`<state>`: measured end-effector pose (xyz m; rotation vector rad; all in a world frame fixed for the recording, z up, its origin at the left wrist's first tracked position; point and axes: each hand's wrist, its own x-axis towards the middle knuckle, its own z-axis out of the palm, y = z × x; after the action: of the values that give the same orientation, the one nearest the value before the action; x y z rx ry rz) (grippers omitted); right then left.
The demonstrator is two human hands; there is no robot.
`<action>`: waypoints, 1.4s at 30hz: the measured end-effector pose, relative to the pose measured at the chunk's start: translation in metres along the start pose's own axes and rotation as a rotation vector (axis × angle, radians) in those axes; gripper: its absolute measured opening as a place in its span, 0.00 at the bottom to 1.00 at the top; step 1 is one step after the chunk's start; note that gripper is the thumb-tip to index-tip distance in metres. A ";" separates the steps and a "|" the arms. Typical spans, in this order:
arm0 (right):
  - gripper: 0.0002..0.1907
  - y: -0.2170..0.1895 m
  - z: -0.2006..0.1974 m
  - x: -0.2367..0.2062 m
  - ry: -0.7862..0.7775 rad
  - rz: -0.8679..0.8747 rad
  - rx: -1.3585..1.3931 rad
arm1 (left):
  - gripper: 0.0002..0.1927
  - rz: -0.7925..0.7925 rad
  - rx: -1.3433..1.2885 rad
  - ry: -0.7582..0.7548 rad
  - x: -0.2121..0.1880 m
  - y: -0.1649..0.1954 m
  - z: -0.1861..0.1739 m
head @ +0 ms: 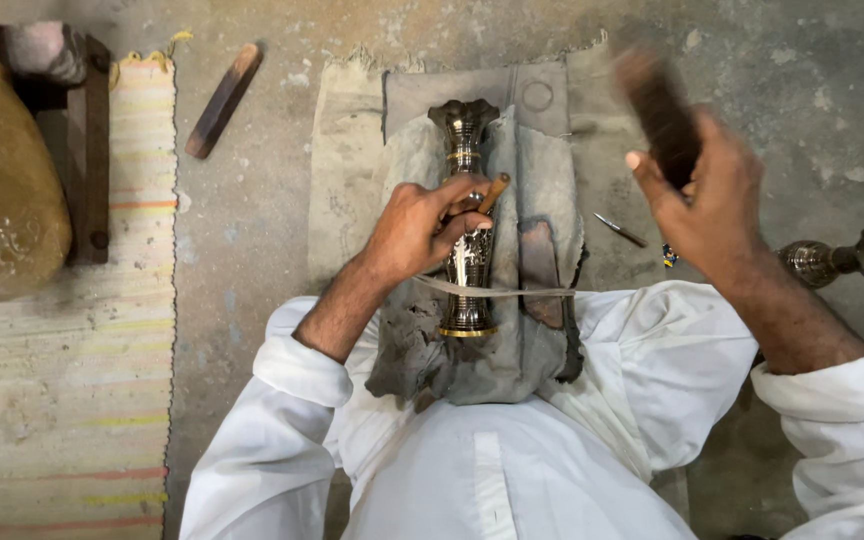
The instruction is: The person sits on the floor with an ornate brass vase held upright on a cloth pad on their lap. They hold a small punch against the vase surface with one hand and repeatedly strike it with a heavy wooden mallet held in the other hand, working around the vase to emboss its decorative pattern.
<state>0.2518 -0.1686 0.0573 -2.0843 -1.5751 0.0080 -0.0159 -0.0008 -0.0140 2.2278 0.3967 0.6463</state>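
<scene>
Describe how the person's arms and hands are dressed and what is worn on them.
Both arms wear loose white sleeves, the left sleeve and the right sleeve, each pushed up in bunched folds to leave the forearms bare. The left hand and right hand are bare: no gloves, and no rings, watch or bracelets are visible.

1 camera, worn on the person's head, looks almost straight down from close above the lap, taking in both forearms, the grey cloth over the knees and the concrete floor beyond.
</scene>
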 end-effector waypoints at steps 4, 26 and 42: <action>0.14 -0.005 -0.001 -0.001 0.020 -0.266 -0.271 | 0.20 0.040 -0.007 0.010 -0.001 -0.002 -0.001; 0.15 -0.005 -0.002 0.003 -0.015 -0.272 -0.340 | 0.21 -0.016 0.013 0.014 0.000 -0.003 -0.003; 0.15 -0.002 0.000 0.001 0.034 -0.255 -0.143 | 0.20 0.036 -0.009 0.025 -0.002 -0.007 -0.004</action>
<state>0.2499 -0.1678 0.0589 -1.9599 -1.8568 -0.2353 -0.0208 0.0049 -0.0173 2.2246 0.3662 0.6950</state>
